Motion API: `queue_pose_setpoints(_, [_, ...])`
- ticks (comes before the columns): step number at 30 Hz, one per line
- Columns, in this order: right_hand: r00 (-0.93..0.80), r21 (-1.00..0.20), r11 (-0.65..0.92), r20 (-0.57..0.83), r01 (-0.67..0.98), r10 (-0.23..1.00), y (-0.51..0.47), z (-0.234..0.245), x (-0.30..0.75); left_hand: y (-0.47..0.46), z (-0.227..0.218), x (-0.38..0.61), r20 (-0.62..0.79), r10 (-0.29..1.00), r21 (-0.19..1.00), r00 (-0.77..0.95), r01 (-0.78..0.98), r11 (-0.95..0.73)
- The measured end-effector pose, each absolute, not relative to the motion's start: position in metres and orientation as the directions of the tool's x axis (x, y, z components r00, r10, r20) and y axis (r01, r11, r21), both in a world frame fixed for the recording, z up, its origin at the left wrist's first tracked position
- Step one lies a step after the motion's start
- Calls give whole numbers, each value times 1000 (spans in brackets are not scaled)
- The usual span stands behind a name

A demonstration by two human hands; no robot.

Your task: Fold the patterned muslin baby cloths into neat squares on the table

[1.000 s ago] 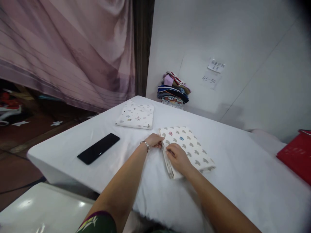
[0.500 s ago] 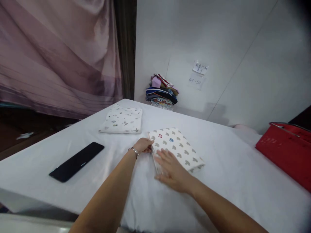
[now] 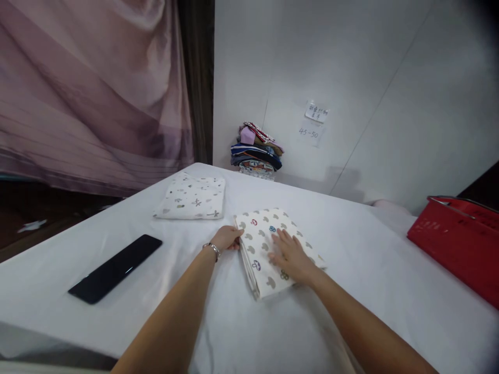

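Observation:
A folded white cloth with a mushroom print (image 3: 259, 248) lies on the white-covered table (image 3: 187, 270). At its left corner, my left hand (image 3: 226, 238), with a bracelet at the wrist, pinches the layered edge between thumb and fingers. My right hand (image 3: 290, 255) rests flat on top of the cloth, its fingers spread and gripping nothing. Behind and to the left lies a second folded white cloth (image 3: 195, 196) with a small plant-like print, apart from both hands.
A long black flat object (image 3: 117, 267) lies on the table at left. Stacked folded clothes (image 3: 257, 150) stand by the far wall, near paper notes (image 3: 314, 122). On the right sits a red basket-like container (image 3: 456, 239) with a metal handle. A pink curtain (image 3: 89, 93) hangs at left.
My right hand has moved up and right, from the cloth's near left side onto its top. More of the cloth's front edge shows. My left hand keeps its pinch; the view has shifted slightly.

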State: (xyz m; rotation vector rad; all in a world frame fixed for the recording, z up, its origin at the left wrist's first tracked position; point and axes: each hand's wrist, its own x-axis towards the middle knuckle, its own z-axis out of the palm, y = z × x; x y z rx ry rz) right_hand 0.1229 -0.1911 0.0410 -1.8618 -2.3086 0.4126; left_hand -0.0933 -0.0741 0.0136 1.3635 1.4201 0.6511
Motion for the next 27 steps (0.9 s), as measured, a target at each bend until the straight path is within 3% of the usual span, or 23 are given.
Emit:
queue_pose_setpoints(3, [-59,-225,44,-62,973,996,-178,32,139,-74,14,-94,-359,909,887,214,381,261])
queue_pose_setpoints(6, [-25,-221,3,-95,975,995,-172,23,148,-74,15,-94,-374,899,883,227,382,271])
queue_pose_setpoints(9, [-9,-322,-18,-83,947,997,-169,24,156,-74,14,-95,-379,898,878,223,393,273])
queue_pose_setpoints(12, [156,-471,-157,-40,868,987,-163,29,174,-74,13,-94,-386,899,871,209,404,280])
queue_pose_setpoints(16, [322,-595,-374,-196,712,926,-148,29,205,-73,12,-93,-388,905,864,173,411,292])
queue_pose_setpoints(19, [322,-687,-461,-332,561,886,-138,29,218,-73,10,-92,-376,916,864,136,408,294])
queue_pose_setpoints(23, [175,-747,-545,-521,380,836,-131,35,216,-71,6,-91,-359,927,869,108,401,290])
queue_pose_setpoints(27, [135,-789,-517,-503,332,854,-129,37,223,-75,8,-88,-357,925,887,132,357,292])
